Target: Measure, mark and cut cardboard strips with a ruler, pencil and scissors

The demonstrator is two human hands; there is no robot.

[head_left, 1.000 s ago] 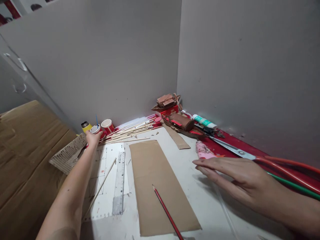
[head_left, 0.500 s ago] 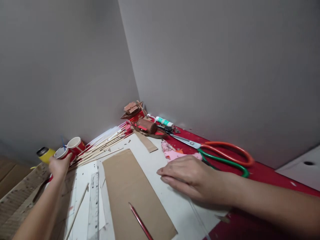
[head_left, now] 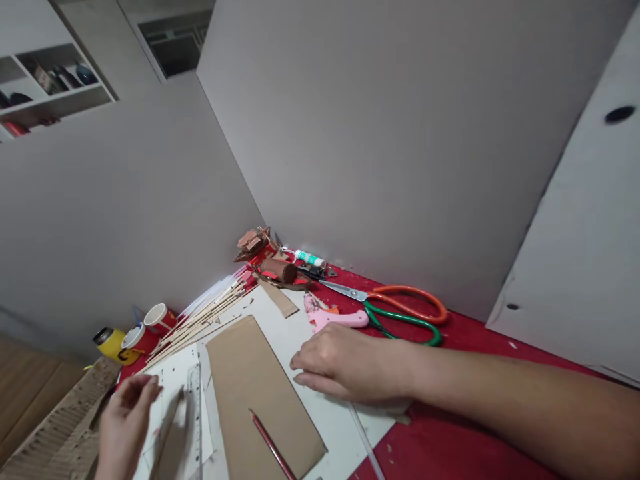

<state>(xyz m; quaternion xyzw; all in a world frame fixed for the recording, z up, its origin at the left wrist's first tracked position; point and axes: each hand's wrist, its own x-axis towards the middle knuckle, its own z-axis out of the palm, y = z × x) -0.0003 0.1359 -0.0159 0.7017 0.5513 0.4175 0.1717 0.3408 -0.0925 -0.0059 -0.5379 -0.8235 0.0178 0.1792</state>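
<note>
My right hand (head_left: 345,363) lies flat, fingers stretched out, on the white board just right of a brown cardboard strip (head_left: 260,393). It holds nothing. A red pencil (head_left: 273,447) rests on that strip. A pink glue gun (head_left: 330,317) lies just beyond my right fingers. My left hand (head_left: 127,420) hovers blurred at the lower left over a white sheet and a clear ruler (head_left: 193,413), fingers loosely apart, away from the red paper cups (head_left: 157,317). I see nothing in it.
Orange and green scissors (head_left: 405,310) lie on the red tabletop. A bundle of thin wooden sticks (head_left: 205,313), a yellow bottle (head_left: 113,343), a glue tube (head_left: 309,258) and small cardboard models (head_left: 265,257) sit by grey partition walls. Corrugated cardboard (head_left: 55,427) lies far left.
My left hand let go of the paper cup and pulled back toward me over the ruler. My right hand stayed flat on the board. The view swung right and tilted.
</note>
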